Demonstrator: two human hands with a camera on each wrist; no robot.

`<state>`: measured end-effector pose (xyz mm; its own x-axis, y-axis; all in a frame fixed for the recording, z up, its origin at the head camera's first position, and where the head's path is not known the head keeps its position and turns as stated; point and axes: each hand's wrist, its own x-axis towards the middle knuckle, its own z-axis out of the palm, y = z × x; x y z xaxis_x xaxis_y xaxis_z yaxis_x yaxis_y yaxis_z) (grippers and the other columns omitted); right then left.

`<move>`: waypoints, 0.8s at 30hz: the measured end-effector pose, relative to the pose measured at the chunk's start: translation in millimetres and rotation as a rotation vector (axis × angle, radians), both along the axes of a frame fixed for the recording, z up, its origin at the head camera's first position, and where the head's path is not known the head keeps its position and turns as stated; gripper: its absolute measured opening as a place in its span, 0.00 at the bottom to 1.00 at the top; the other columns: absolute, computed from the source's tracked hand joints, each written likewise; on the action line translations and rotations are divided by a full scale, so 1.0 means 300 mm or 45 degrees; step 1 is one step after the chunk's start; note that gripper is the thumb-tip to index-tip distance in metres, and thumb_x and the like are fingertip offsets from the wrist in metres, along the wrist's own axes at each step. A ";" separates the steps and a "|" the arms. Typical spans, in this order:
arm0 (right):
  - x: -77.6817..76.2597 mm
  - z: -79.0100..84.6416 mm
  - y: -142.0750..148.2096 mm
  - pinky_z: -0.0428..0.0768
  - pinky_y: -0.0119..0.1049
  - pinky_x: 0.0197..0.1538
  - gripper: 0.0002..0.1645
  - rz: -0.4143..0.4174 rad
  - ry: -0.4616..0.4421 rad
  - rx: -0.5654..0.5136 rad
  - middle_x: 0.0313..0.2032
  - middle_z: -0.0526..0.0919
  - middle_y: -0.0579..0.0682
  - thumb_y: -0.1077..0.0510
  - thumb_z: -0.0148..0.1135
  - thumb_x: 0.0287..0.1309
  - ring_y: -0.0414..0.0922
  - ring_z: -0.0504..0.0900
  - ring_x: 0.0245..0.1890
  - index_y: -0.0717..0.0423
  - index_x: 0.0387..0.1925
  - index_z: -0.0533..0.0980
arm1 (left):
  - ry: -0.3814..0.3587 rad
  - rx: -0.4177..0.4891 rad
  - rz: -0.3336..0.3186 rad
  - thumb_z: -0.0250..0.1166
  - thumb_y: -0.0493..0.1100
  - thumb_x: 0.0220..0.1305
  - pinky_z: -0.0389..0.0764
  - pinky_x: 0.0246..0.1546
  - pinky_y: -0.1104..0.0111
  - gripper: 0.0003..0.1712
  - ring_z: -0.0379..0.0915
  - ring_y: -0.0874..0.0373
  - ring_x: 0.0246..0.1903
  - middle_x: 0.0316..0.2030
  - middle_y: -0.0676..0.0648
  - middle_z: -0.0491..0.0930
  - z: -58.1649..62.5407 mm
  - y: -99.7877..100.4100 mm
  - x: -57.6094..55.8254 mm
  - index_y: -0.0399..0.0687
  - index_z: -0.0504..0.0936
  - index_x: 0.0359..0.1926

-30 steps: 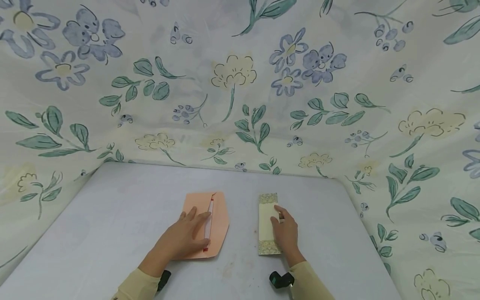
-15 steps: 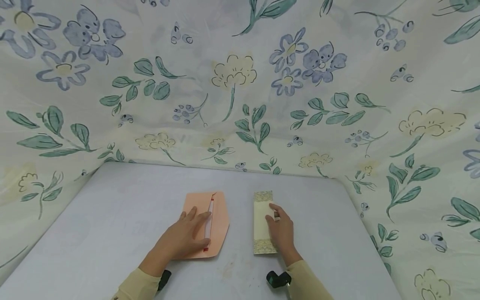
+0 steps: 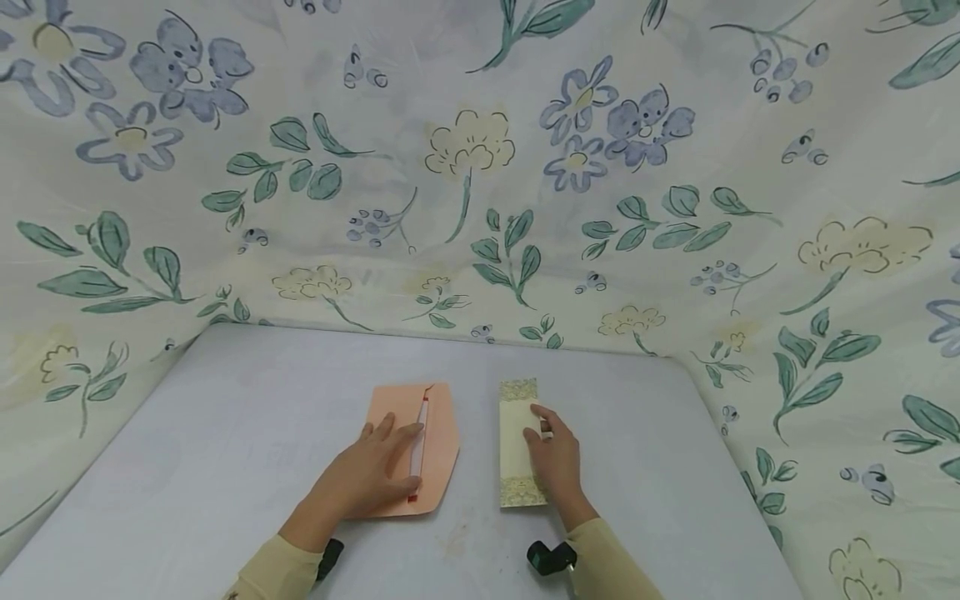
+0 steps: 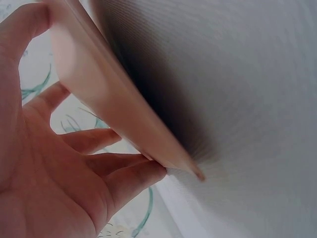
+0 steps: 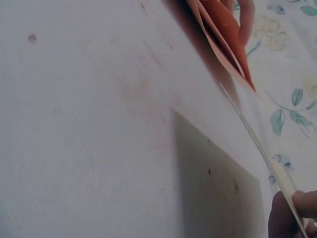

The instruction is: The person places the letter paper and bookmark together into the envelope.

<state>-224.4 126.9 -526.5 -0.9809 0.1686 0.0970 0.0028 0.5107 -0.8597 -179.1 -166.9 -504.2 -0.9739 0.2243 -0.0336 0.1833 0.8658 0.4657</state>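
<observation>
My left hand point(image 3: 367, 471) grips a peach envelope point(image 3: 442, 442), its fingers spread over it. Thumb and forefinger lie at a white strip point(image 3: 417, 454) with red ends along the flap. In the left wrist view, fingertips press the envelope's edge point(image 4: 99, 74), which stands off the tabletop above a dark shadow. From the right wrist view, the envelope point(image 5: 223, 29) gapes along one side. My right hand point(image 3: 557, 458) pinches a long cream card point(image 3: 514, 437) with gold-patterned ends by its right edge. Seen edge-on, the card point(image 5: 252, 136) hangs above its own shadow, apart from the envelope.
A white-covered table point(image 3: 262, 400) lies below, with faint brownish stains point(image 3: 453, 537) near the front. Floral cloth point(image 3: 480, 167) rises behind it and along both sides. Black wrist devices point(image 3: 551, 558) sit under the cream sleeves point(image 3: 611, 562).
My right hand has moved left with the card, narrowing the gap to the envelope. The left hand and envelope have stayed almost where they were.
</observation>
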 end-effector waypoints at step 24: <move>-0.006 0.004 -0.057 0.75 0.35 0.31 0.24 0.057 0.013 -0.024 0.40 0.82 0.53 0.61 0.67 0.63 0.41 0.76 0.28 0.52 0.61 0.79 | 0.001 -0.004 -0.001 0.73 0.63 0.57 0.69 0.57 0.32 0.46 0.55 0.19 0.68 0.74 0.29 0.58 0.006 0.004 0.002 0.57 0.70 0.73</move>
<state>-226.1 109.8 -525.2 -0.9865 0.1264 0.1042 -0.0285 0.4936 -0.8692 -178.6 -165.7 -502.3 -0.9737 0.2251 -0.0339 0.1844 0.8672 0.4625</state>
